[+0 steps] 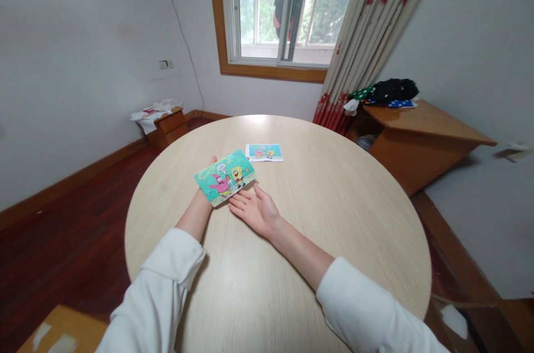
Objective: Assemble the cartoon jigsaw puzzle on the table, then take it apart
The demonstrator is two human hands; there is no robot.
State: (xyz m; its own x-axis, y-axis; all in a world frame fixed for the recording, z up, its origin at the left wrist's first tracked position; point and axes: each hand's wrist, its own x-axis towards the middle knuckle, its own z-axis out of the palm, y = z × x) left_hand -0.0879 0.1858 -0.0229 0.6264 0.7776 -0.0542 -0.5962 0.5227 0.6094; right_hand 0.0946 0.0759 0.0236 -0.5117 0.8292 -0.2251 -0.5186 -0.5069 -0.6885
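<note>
An assembled jigsaw puzzle (225,178), teal with a pink starfish, a yellow sponge and a pale green cartoon figure, is tilted above the table. My left hand (202,199) supports it from beneath; the panel hides most of that hand, leaving a fingertip at its upper edge and the wrist below. Palm up, my right hand (256,213) is open at the puzzle's lower right edge, its fingertips close to or just under it. Whether they touch cannot be made out. Behind the puzzle, a small printed picture card (265,153) with similar figures lies flat.
The round pale wooden table (312,203) spans the middle. Right of it stands a tilted wooden desk (425,125) with dark and polka-dotted cloth (394,92). A small wooden stand (172,126) is at back left. Beyond the window (287,8), a partly hidden person in dark clothing shows.
</note>
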